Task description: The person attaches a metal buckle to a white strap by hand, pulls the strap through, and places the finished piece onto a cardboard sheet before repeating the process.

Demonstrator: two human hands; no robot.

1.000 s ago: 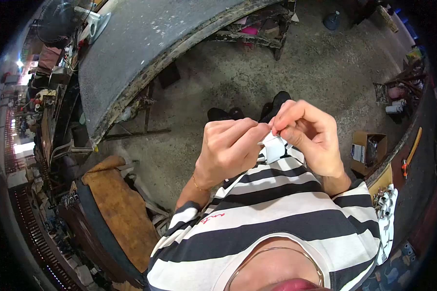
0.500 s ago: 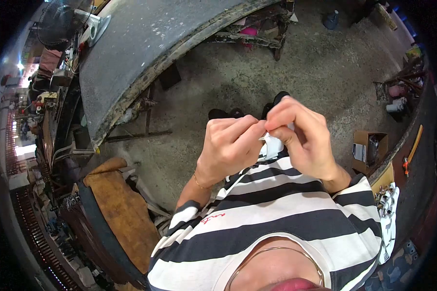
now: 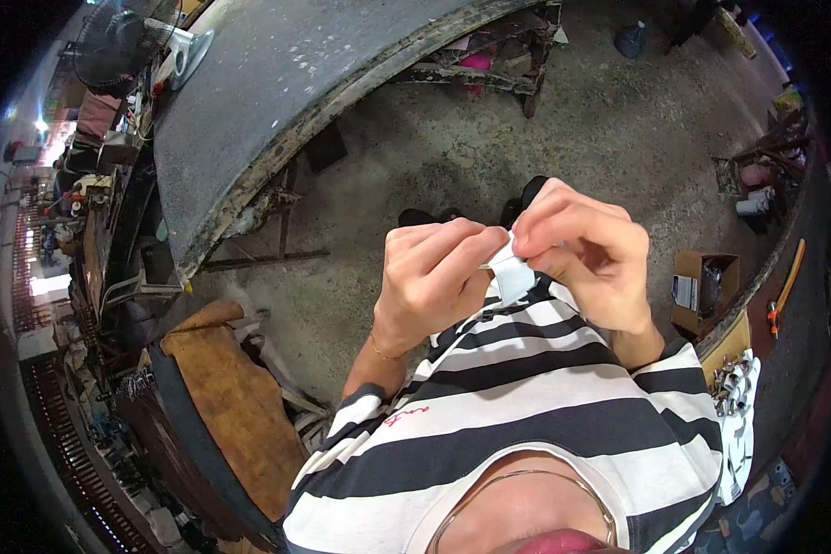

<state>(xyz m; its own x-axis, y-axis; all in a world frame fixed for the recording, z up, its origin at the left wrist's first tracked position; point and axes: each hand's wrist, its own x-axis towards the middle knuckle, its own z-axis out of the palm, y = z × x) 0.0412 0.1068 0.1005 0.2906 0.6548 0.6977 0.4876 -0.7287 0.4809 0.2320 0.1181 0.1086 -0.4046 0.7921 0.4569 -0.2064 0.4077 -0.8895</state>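
Observation:
In front of my striped shirt, a small white piece [image 3: 511,276] hangs between my two hands; whether it is paper or cloth I cannot tell. My left hand [image 3: 437,277] pinches its left edge with curled fingers. On the other side, my right hand [image 3: 586,254] grips the upper right corner between thumb and fingers. The two hands are nearly touching at the fingertips. The lower part of the white piece hangs over the shirt.
A large grey table [image 3: 249,102] stands at the upper left with a fan [image 3: 120,46]. Brown leather [image 3: 235,406] lies at the lower left. At the right are a cardboard box [image 3: 704,288] and an orange-handled tool [image 3: 787,282] on a dark surface.
My right hand has moved slightly right and its fingers have shifted on the white piece. More of the white piece now shows between the hands.

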